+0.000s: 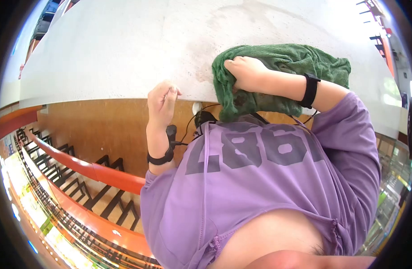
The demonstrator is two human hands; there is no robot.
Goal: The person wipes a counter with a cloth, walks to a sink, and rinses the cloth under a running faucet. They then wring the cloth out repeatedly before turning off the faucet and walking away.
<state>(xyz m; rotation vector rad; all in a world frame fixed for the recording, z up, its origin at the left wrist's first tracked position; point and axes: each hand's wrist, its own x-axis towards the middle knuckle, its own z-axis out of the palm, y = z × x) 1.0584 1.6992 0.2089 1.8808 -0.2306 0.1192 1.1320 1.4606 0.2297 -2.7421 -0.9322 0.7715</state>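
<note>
A crumpled green towel (313, 60) lies on the white tabletop (125, 49), with its near part hanging over the front edge. My right hand (247, 74) is closed on the towel's left part, fingers curled into the fabric. Well to the left of it, my left hand (162, 101) hovers at the table's front edge with its fingers curled in. Nothing shows in that hand, and it is apart from the towel. Brownish smears (203, 69) mark the tabletop between the two hands.
Below the table edge is a brown floor or panel (94, 130). Orange-red counters (87, 166) with rows of black stools (78, 190) run along the left. A thin black cable (188, 127) hangs near my left wrist. Each wrist wears a black band.
</note>
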